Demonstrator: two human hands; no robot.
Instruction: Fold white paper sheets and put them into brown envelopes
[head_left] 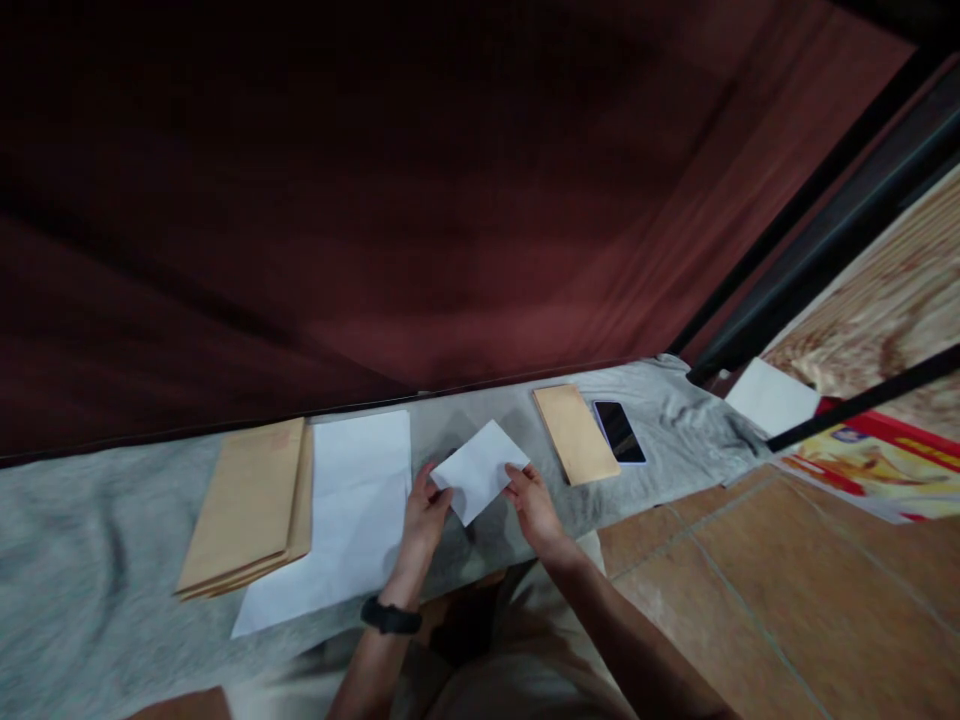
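A small white sheet of paper [480, 470], apparently folded, is held up between both hands above the grey cloth. My left hand [427, 508] grips its left corner, thumb on top and fingers underneath. At the opposite side, my right hand [529, 500] pinches the right edge with the thumb on the upper face. Large white sheets [360, 500] lie flat to the left of my left hand. Partly on top of them rests a stack of large brown envelopes [247, 500]. Right of the held paper lies a smaller brown envelope [576, 436].
A phone [620, 432] lies beside the small envelope. Grey cloth [67, 540] covers the narrow surface, backed by a dark red curtain [450, 250]. At the right are black poles [795, 220], a colourful box [877, 460] and tiled floor [720, 590].
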